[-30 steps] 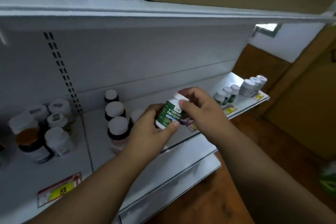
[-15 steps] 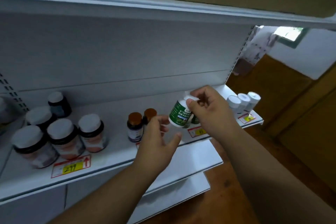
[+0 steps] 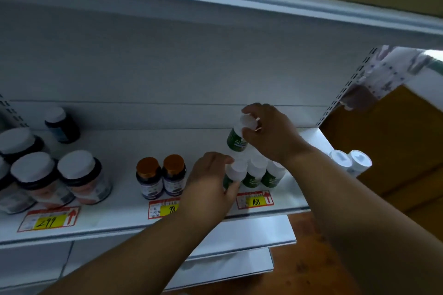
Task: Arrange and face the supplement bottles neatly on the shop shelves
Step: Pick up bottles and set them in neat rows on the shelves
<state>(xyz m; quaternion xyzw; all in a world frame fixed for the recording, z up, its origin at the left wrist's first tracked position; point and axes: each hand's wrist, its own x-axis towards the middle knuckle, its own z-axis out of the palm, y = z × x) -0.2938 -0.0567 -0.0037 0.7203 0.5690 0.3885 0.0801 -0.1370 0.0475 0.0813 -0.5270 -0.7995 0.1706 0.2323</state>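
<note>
Right hand: fingers curled round the white cap of a green-label bottle, which hangs tilted in the air just above the green row, not yet set down.
Left hand: fingers wrapped about the leftmost bottle of that row, thumb at its front, holding it where it stands on the shelf.
Green row: two more white-capped green bottles stand just right of the left fingers, touching one another, under the right wrist, behind the price tag marked 168.
Done, by my reading: this green group looks gathered into a tight row at the shelf front; the two orange-capped bottles just left of the left fingers stand paired and upright.
Left to do, by my reading: the held bottle needs a place, likely behind or beside the row, label outward; the row's labels are too blurred to judge facing.
Farther left: large white-lidded jars sit bunched unevenly, well apart from both hands, probably still wanting straightening.
Right of the right wrist: two white caps at the shelf end, their bottles hidden.
</note>
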